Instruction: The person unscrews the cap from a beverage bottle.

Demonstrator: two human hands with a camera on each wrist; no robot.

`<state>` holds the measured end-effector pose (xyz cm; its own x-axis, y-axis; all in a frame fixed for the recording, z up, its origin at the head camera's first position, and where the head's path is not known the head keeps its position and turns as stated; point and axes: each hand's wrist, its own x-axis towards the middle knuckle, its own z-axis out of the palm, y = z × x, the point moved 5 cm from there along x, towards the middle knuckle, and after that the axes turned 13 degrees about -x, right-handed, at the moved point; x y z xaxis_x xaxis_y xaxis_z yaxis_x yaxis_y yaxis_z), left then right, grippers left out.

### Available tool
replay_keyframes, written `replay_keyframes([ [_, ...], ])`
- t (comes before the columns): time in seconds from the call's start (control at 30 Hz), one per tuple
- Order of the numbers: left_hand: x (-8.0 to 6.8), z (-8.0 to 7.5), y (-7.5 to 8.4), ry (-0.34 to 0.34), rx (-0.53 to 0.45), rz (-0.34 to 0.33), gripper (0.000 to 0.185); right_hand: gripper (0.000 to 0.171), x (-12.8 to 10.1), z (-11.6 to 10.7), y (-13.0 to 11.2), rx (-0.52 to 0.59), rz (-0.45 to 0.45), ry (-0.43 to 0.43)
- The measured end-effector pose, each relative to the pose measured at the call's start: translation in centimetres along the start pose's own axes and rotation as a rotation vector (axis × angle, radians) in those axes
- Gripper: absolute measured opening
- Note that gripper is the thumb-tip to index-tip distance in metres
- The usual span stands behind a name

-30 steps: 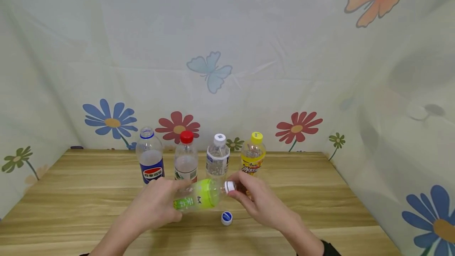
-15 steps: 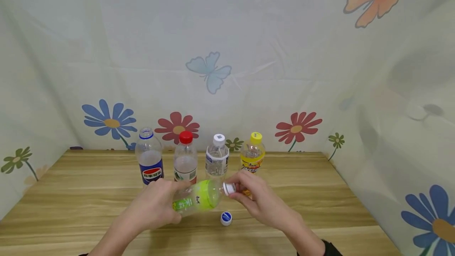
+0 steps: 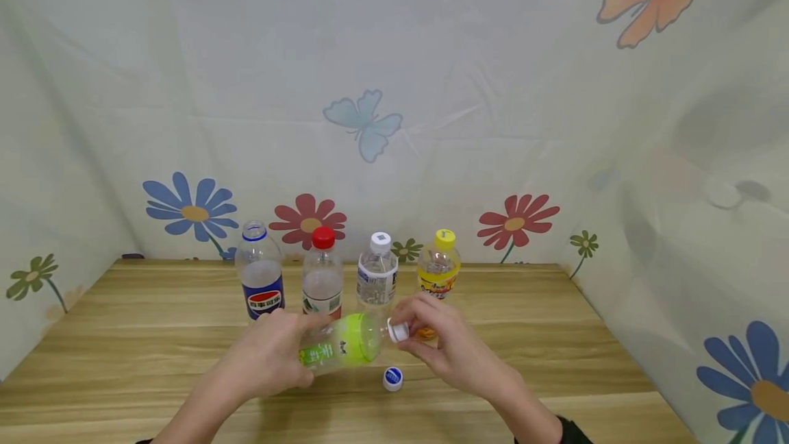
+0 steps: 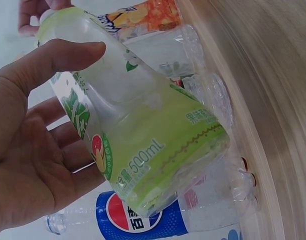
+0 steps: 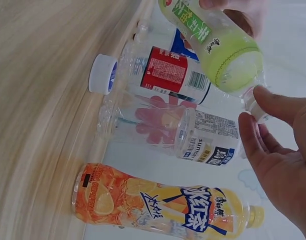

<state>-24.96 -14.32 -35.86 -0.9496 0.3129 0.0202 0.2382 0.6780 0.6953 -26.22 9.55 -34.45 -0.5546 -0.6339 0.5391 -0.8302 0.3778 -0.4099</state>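
In the head view, a clear plastic bottle with a yellow-green label (image 3: 354, 340) is held tilted on its side above the table. My left hand (image 3: 271, 351) grips it around the body, thumb on the near side in the left wrist view. At the bottle's neck, my right hand (image 3: 444, 341) pinches the white cap (image 3: 398, 330) between thumb and fingers. The cap sits at the mouth; how tight it is I cannot tell. On the table below lies a loose white cap with a blue top (image 3: 392, 379).
Behind my hands stand several upright bottles: an uncapped blue-label cola bottle (image 3: 261, 276), a red-capped bottle (image 3: 323, 276), a white-capped bottle (image 3: 379, 276) and a yellow-capped orange tea bottle (image 5: 163, 202). A patterned cloth (image 3: 431, 88) hangs beyond the wooden table (image 3: 154, 362).
My right fingers have shifted and turned around the white cap, covering it differently. The green-label bottle stays almost in place, with its neck slightly lower. My left hand keeps its grip.
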Motion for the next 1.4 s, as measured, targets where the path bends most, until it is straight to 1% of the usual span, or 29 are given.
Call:
replay_keyframes([
  [0.1,0.1,0.0,0.0,-0.003,0.007,0.008,0.072,0.039,0.0,-0.1,0.1,0.007,0.037,0.004],
  [0.2,0.1,0.0,0.0,0.002,0.01,0.016,0.072,0.042,0.0,-0.1,0.2,0.006,0.094,0.008],
  [0.3,0.0,0.0,0.0,0.003,0.004,0.014,0.072,0.034,0.0,0.0,0.5,-0.002,0.155,-0.002],
  [0.4,0.0,0.0,0.1,0.003,-0.001,0.01,0.072,0.025,-0.1,0.1,0.9,-0.008,0.221,-0.032],
  [0.53,-0.1,0.0,0.1,0.006,0.002,0.015,0.073,0.022,-0.3,0.4,1.1,-0.008,0.275,-0.077],
  [0.63,-0.1,0.0,0.0,0.007,0.007,0.019,0.074,0.023,-0.3,0.4,1.1,-0.008,0.271,-0.088],
  [0.8,-0.1,0.0,0.0,0.007,0.002,0.02,0.073,0.026,-0.2,0.3,1.0,-0.019,0.221,-0.08],
  [0.97,-0.1,0.0,-0.1,0.007,0.006,0.026,0.073,0.024,-0.2,0.2,0.8,-0.031,0.182,-0.073],
  [1.17,0.1,0.1,-0.1,-0.003,-0.017,0.008,0.072,0.023,-0.3,0.1,0.8,-0.03,0.163,-0.058],
  [1.3,0.1,0.2,-0.2,-0.006,-0.028,-0.004,0.072,0.027,-0.2,0.1,0.6,-0.026,0.143,-0.045],
  [1.4,0.0,0.2,-0.2,-0.008,-0.033,-0.004,0.072,0.031,-0.2,0.1,0.5,-0.005,0.154,-0.05],
])
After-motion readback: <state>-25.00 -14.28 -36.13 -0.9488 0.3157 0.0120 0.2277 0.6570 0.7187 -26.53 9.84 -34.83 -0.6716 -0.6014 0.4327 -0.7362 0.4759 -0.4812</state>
